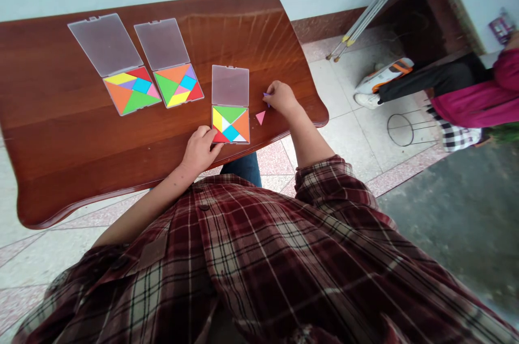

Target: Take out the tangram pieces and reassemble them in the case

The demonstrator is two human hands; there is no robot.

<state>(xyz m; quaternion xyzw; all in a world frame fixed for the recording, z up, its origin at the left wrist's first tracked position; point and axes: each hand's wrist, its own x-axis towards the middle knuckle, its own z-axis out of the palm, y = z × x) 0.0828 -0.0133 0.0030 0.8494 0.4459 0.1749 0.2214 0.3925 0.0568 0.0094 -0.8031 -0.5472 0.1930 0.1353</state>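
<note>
An open clear plastic case point(230, 86) lies near the table's front edge, its lid folded back. Green, yellow, orange, red and blue tangram pieces fill most of its tray, with two white gaps showing. My left hand point(199, 148) grips the tray's lower left corner, fingers over the red piece. To the right of the case, my right hand point(281, 98) pinches a small purple triangle point(266, 98) at the tabletop. A pink triangle point(260, 117) lies on the wood between the case and my right hand.
Two more open tangram cases, a left one point(106, 45) and a middle one point(162, 44), lie on the brown wooden table point(81, 160). Crutches point(365, 14) lean at the far right, near a seated person's leg point(425, 81) and a wire hoop point(400, 130).
</note>
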